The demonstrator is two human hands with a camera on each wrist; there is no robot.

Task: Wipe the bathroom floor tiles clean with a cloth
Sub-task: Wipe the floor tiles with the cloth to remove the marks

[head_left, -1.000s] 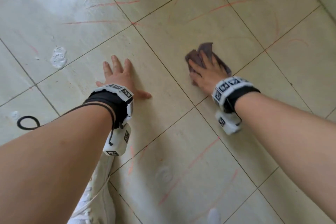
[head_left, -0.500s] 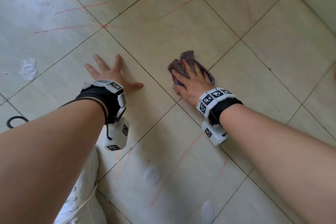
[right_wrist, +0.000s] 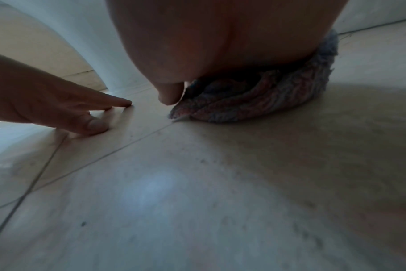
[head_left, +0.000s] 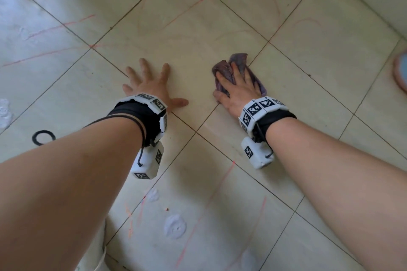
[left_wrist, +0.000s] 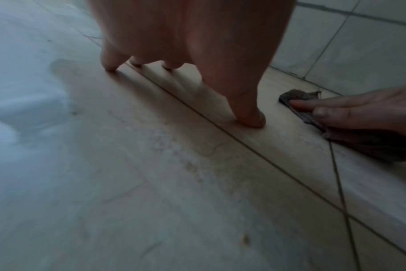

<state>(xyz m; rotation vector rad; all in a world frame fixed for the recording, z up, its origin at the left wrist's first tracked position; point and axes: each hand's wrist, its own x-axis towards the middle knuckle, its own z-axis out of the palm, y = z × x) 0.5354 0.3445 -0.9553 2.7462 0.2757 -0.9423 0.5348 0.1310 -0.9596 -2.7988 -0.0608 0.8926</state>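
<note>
Half the purple cloth (head_left: 240, 72) hides under the right hand (head_left: 236, 90), fingers straight, pressing it onto the floor tiles (head_left: 220, 28). Left hand (head_left: 149, 86) lies splayed flat beside. Only the head view shows red streaks (head_left: 46, 31).

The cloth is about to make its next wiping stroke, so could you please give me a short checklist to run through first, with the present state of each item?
1. Cloth flat under the right hand, fingers straight on top: ok.
2. Cloth touching the floor tiles: ok, per the right wrist view.
3. Left hand braced on the tile, fingers spread, apart from the cloth: ok.
4. Floor clean: not ok; red marks ahead and white foam blobs near the arms remain.
5. Path free: black ring lies far left, away from the cloth: ok.
6. Cloth damp enough: cannot tell.
</note>
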